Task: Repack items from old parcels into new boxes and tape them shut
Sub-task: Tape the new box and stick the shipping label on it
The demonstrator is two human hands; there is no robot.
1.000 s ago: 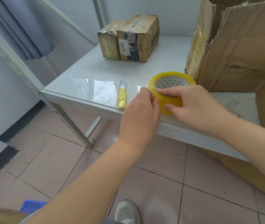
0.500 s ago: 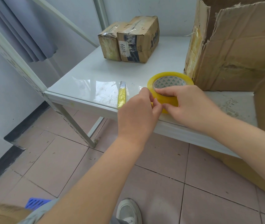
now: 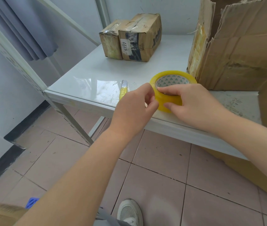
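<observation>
A yellow roll of packing tape (image 3: 176, 75) lies flat near the front edge of the white table (image 3: 88, 75). My right hand (image 3: 193, 103) holds the roll, fingers over its rim and thumb against its side. My left hand (image 3: 134, 108) is at the roll's left side, thumb and forefinger pinched together at the tape's outer layer. A large torn cardboard box (image 3: 243, 46) stands open on the right. Two small taped parcels (image 3: 132, 36) sit together at the back of the table.
A yellow utility knife (image 3: 123, 91) lies on the table just left of my left hand. A metal shelf post (image 3: 15, 62) rises at the left. Below are a tiled floor (image 3: 162, 185), my shoe (image 3: 130, 212) and a blue item (image 3: 31, 203).
My left hand's thumb and forefinger have closed into a pinch against the roll's side. My right hand has shifted its hold slightly on the roll.
</observation>
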